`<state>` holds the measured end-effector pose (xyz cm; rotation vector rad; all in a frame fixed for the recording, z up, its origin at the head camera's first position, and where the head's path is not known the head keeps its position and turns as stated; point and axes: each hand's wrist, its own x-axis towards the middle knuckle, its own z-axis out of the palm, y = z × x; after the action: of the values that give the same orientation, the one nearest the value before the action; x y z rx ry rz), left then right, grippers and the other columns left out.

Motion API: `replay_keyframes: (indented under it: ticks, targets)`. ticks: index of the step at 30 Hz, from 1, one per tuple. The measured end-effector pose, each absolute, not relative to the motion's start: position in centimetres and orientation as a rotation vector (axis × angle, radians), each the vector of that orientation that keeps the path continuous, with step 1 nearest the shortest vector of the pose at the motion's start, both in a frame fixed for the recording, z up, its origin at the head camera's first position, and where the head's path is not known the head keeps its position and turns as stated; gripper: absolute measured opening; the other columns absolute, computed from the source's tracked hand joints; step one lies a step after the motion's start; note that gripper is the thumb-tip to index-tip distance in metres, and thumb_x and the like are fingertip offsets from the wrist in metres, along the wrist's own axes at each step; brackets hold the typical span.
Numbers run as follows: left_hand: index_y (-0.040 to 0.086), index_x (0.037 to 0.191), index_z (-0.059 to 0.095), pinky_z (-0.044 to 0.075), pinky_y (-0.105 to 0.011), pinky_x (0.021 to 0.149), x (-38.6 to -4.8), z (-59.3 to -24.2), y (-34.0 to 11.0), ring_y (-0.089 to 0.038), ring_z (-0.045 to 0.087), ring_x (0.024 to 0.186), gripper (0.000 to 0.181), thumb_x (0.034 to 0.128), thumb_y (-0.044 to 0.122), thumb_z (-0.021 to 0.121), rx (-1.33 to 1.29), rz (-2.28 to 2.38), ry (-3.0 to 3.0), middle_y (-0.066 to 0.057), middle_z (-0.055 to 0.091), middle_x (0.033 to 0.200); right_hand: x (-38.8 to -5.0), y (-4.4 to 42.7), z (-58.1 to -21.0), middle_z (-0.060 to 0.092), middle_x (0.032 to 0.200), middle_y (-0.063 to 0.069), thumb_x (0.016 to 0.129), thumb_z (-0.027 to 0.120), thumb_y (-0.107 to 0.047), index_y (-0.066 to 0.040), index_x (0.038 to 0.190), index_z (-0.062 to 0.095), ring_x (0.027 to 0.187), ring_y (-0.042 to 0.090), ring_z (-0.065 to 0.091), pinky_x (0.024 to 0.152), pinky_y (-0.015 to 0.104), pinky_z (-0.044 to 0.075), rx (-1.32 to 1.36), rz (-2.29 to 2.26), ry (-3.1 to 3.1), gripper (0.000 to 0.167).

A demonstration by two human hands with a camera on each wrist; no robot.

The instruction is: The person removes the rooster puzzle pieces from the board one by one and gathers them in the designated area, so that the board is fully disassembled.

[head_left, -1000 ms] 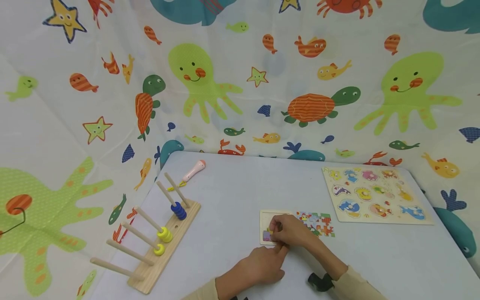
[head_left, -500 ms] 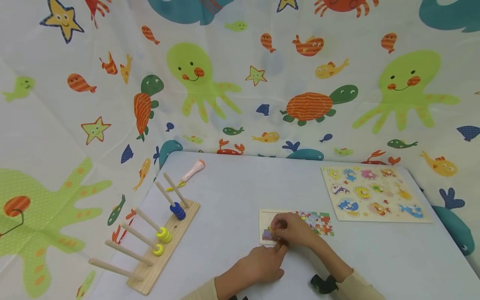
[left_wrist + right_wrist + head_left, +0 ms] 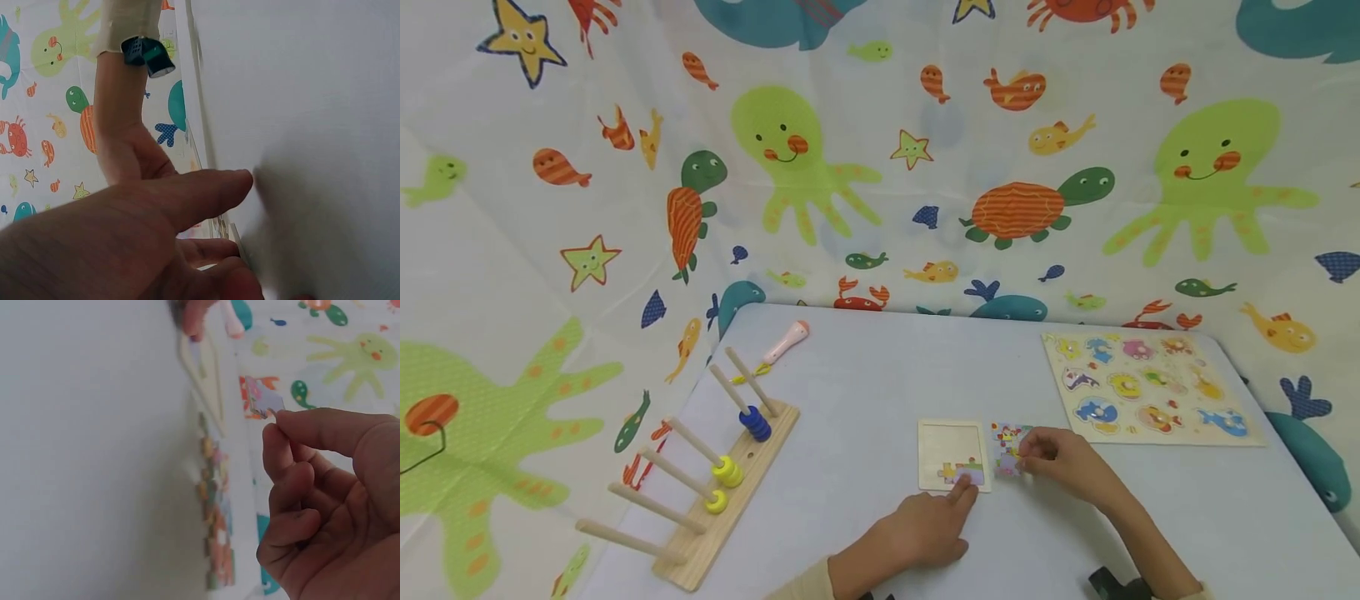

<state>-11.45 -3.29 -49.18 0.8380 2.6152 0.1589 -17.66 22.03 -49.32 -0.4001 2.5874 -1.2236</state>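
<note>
My left hand [image 3: 925,529] reaches in from below, its extended fingers resting on the lower right of a small wooden puzzle tray [image 3: 951,442]. In the tray, several joined purple and yellow jigsaw pieces [image 3: 966,475] lie along the bottom edge, partly covered by my fingertips. My right hand [image 3: 1071,465] is to the right of the tray, above the loose pieces. Between thumb and index finger it pinches a purple jigsaw piece [image 3: 265,397], clearest in the right wrist view. Colourful loose jigsaw pieces [image 3: 219,512] lie beside the tray, largely hidden by that hand in the head view.
A wooden peg stand [image 3: 730,500] with blue and yellow rings occupies the left side. Behind it lies a pink toy microphone [image 3: 788,340]. At the back right is a sea-animal knob puzzle board [image 3: 1150,429]. A printed curtain [image 3: 850,167] borders the table.
My right hand has moved right from the tray to the loose pieces, carrying the purple jigsaw piece away from the tray's lower left. My left hand has stayed at the tray's lower edge.
</note>
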Motion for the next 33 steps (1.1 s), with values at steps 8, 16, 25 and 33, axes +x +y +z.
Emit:
replay_keyframes:
  ticks: [8, 16, 25, 33]
  targets:
    - [0.017, 0.151, 0.037, 0.043, -0.031, 0.049, -11.4, -49.1, -3.3, -0.018, 0.052, 0.059, 0.069, 0.0925, 0.041, 0.065, 0.833, 0.141, 2.619, 0.004, 0.033, 0.157, -16.9, 22.2, -50.7, 0.06, 0.078, -0.004, 0.085, 0.076, -0.015, -0.012, 0.088, 0.066, 0.07, 0.012, 0.055, 0.062, 0.026, 0.048, -0.468, -1.161, 2.6, 0.011]
    - [0.018, 0.152, 0.037, 0.044, -0.03, 0.05, -11.4, -49.3, -3.2, -0.018, 0.052, 0.06, 0.069, 0.0928, 0.041, 0.065, 0.838, 0.165, 2.615, 0.004, 0.034, 0.157, -16.7, 21.5, -51.3, 0.058, 0.075, -0.008, 0.085, 0.076, -0.013, -0.016, 0.085, 0.066, 0.07, 0.013, 0.053, 0.062, 0.026, 0.045, -0.369, -1.01, 2.7, 0.011]
    - [0.018, 0.152, 0.037, 0.045, -0.03, 0.052, -11.7, -49.4, -3.2, -0.018, 0.053, 0.062, 0.07, 0.0924, 0.041, 0.065, 0.848, 0.144, 2.623, 0.005, 0.034, 0.157, -16.4, 20.9, -50.9, 0.053, 0.071, -0.008, 0.083, 0.078, -0.01, -0.018, 0.081, 0.064, 0.067, 0.011, 0.048, 0.059, 0.026, 0.041, -0.372, -0.937, 2.803, 0.015]
    - [0.019, 0.152, 0.038, 0.05, -0.032, 0.059, -11.7, -49.5, -3.3, -0.017, 0.06, 0.073, 0.07, 0.0925, 0.043, 0.065, 0.861, 0.121, 2.626, 0.005, 0.034, 0.157, -16.3, 20.6, -50.5, 0.052, 0.071, -0.008, 0.082, 0.078, -0.01, -0.019, 0.08, 0.065, 0.069, 0.012, 0.047, 0.061, 0.028, 0.04, -0.382, -0.883, 2.815, 0.016]
